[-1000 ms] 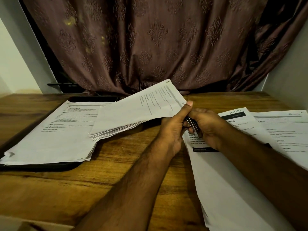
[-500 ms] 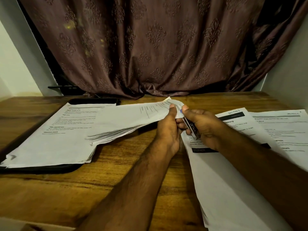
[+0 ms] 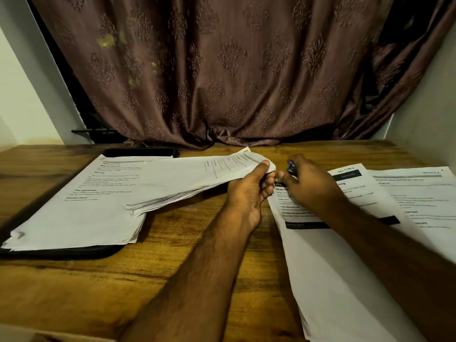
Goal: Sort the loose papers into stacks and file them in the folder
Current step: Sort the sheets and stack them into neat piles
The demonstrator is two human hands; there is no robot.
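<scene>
My left hand (image 3: 249, 191) pinches the right corner of a thick bundle of printed papers (image 3: 187, 181), held low over the table. Its far end rests on a larger paper stack (image 3: 79, 206) that lies on an open black folder (image 3: 61, 253) at the left. My right hand (image 3: 308, 186) sits just right of the bundle's corner, closed around a small dark metal clip (image 3: 292, 169) with a blue tip. Under that hand lies another paper stack (image 3: 333, 267), and a further stack (image 3: 419, 193) lies at the far right.
The wooden table (image 3: 172, 280) runs to a brown patterned curtain (image 3: 222, 70) at the back. White walls close in at left and right. The table's near edge is at the bottom left.
My left hand has lowered the bundle from a raised tilt to nearly flat. My right hand has drawn away from the bundle's corner to the right, with the clip in it.
</scene>
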